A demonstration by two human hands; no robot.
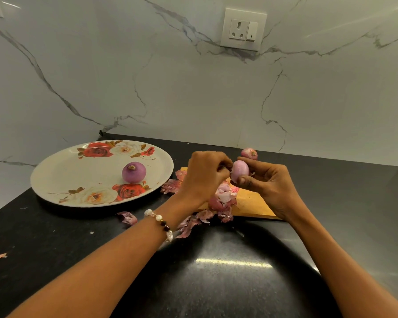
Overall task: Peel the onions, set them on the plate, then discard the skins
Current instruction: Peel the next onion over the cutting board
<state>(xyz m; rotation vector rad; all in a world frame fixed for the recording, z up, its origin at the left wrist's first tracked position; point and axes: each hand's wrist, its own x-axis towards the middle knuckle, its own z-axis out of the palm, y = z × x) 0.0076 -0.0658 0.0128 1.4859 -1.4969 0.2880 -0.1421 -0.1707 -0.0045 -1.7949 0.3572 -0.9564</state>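
Onion (239, 171) number 2 is up in the air just above the cutting board (251, 200), right hand (265, 182) wrapped around it, left hand (205, 173) pinching at its end, probably a last bit of skin. It looks slick, so it could pop out. Plate (62, 180), left of the board, holds 1 peeled onion (133, 172). Skins (221, 198) are piled on the board, and 1 unpeeled onion (249, 153) waits behind it.

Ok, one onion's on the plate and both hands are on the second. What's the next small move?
Probably finish pulling off the last skin: the left hand pinches at the end of the onion held in the right hand. It looks nearly bare, so then set it on the floral plate beside the peeled onion.
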